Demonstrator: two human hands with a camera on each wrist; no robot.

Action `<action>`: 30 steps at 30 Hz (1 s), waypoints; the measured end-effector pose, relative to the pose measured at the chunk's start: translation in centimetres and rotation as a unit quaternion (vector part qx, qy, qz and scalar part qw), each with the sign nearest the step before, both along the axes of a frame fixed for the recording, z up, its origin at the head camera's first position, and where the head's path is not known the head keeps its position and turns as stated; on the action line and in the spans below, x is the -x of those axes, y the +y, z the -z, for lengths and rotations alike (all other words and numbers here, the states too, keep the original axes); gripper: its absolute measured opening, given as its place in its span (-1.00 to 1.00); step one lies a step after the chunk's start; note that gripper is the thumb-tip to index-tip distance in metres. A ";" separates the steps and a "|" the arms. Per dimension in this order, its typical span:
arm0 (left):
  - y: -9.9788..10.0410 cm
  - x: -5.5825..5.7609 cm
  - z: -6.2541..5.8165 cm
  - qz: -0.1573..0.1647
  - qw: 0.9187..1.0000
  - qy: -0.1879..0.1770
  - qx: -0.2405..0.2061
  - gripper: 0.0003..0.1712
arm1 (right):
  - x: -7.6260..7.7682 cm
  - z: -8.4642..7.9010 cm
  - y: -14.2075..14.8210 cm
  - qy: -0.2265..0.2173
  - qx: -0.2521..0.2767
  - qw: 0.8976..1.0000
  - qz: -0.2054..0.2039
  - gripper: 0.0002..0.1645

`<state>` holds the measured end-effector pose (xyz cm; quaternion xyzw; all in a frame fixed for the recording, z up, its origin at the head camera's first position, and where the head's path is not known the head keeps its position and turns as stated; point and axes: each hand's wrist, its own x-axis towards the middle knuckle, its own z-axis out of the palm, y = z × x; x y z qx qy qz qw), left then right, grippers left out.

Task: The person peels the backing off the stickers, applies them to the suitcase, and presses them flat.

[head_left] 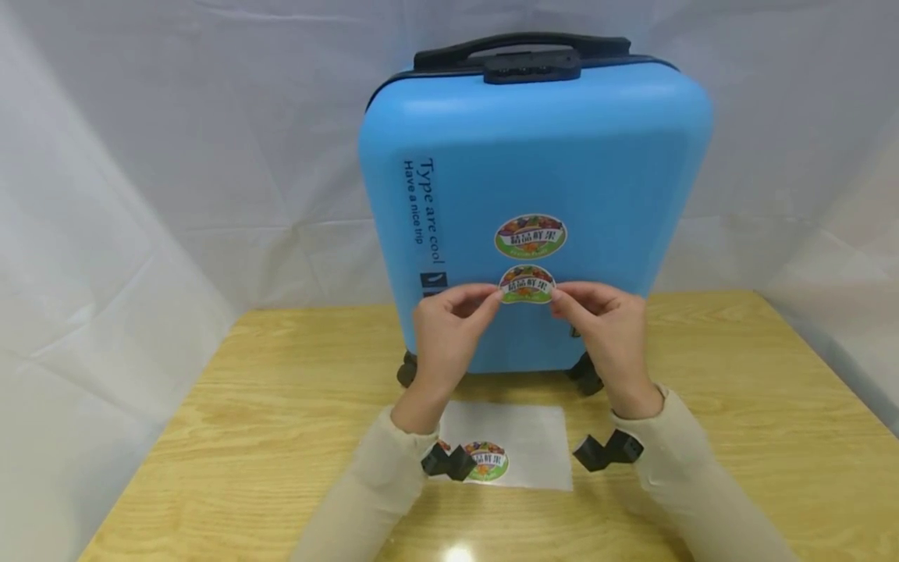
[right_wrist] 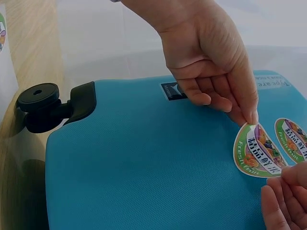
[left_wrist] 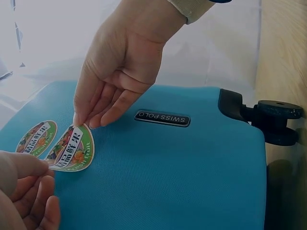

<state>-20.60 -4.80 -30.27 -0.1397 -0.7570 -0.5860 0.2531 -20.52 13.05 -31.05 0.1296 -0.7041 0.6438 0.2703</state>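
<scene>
An oval fruit sticker (head_left: pixel 527 285) stretches between both hands, slightly bowed, right at the front of a blue suitcase (head_left: pixel 597 172). My left hand (head_left: pixel 449 332) pinches its left end between thumb and forefinger. The opposite end is pinched by my right hand (head_left: pixel 612 336). Just above, a matching oval sticker (head_left: pixel 530 236) lies flat on the suitcase. In the left wrist view, the held sticker (left_wrist: pixel 74 149) overlaps the suitcase shell, with the right hand (left_wrist: pixel 117 67) at its upper end. The right wrist view shows the left hand (right_wrist: pixel 211 57) gripping the other end.
On the wooden table (head_left: pixel 281 406), a white backing sheet (head_left: pixel 537 445) lies before the suitcase, bearing another oval sticker (head_left: pixel 492 460) partly covered by the left wrist mount (head_left: pixel 448 462). The suitcase stands upright on black wheels (head_left: pixel 584 375). White cloth (head_left: pixel 211 140) hangs behind.
</scene>
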 end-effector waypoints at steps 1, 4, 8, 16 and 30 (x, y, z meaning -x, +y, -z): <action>0.0 0.0 0.0 -0.001 1.000 0.002 0.001 -0.83 | 0.0 0.0 0.0 -0.001 0.002 1.000 0.000 -0.76; 0.1 0.0 0.1 -0.003 1.000 0.008 0.005 -0.83 | 0.0 0.0 0.1 -0.003 0.003 1.000 0.001 -0.76; 0.1 0.0 -0.1 -0.004 1.000 0.016 0.007 -0.83 | 0.1 0.0 0.2 -0.002 -0.001 1.000 0.003 -0.75; 0.1 0.0 -0.2 -0.015 0.999 0.041 0.018 -0.83 | 0.1 -0.1 0.2 -0.005 -0.001 1.000 0.006 -0.75; 0.1 0.2 -0.1 -0.042 0.995 0.080 0.051 -0.85 | 0.2 -0.1 0.2 0.015 -0.007 1.000 0.008 -0.78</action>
